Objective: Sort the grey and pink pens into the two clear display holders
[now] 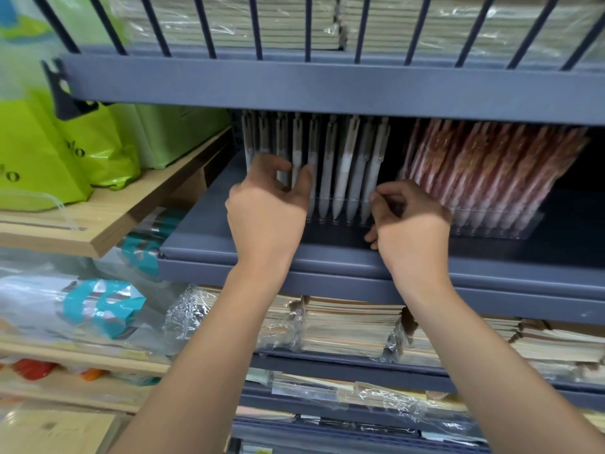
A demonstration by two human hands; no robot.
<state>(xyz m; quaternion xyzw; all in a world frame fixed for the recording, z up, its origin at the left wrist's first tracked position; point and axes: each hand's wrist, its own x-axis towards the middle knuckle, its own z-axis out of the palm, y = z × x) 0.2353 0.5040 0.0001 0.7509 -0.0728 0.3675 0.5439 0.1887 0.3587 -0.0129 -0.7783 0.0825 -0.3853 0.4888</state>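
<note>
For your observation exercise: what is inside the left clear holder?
Grey pens stand in a row inside the left holder, tips down. The left hand covers its left end, the right hand its right corner.

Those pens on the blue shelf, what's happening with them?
A person is tidying pens on a blue metal shelf. The left hand has its fingers among the grey pens, which stand in a row in a clear holder. The right hand is at that holder's right end, fingers curled; whether it grips anything is hard to tell. The pink pens lean together in a second clear holder to the right.
</note>
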